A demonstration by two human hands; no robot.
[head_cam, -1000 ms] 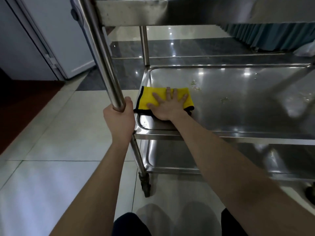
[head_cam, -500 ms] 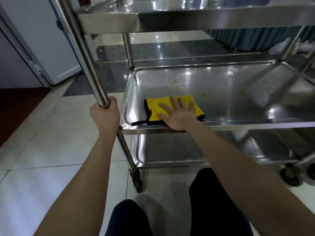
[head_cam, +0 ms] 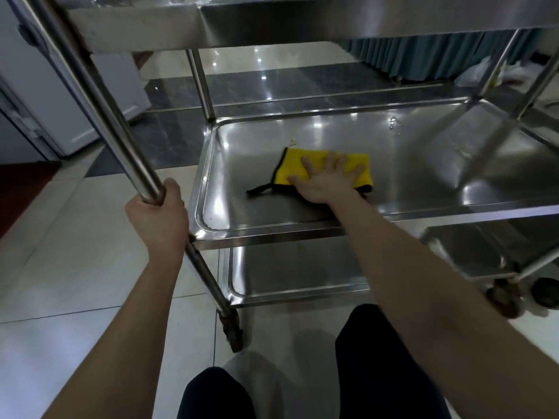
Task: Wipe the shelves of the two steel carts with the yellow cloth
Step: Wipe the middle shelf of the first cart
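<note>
The right hand, fingers spread flat, had pushed the yellow cloth from the front rim of the middle shelf toward frame centre, while the left hand stayed curled round the corner post.

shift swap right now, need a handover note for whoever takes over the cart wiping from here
Left grip: wrapped round the cart's upright pole.
Right grip: flat palm pressing the yellow cloth on the middle shelf, left of centre.
Done: middle shelf is mid-wipe; cannot tell which other shelves are wiped.
Left: droplets at its far right and a crumb just beyond the cloth; then check the bottom shelf, top shelf and the second cart, seemingly the frame at the right edge.
</note>
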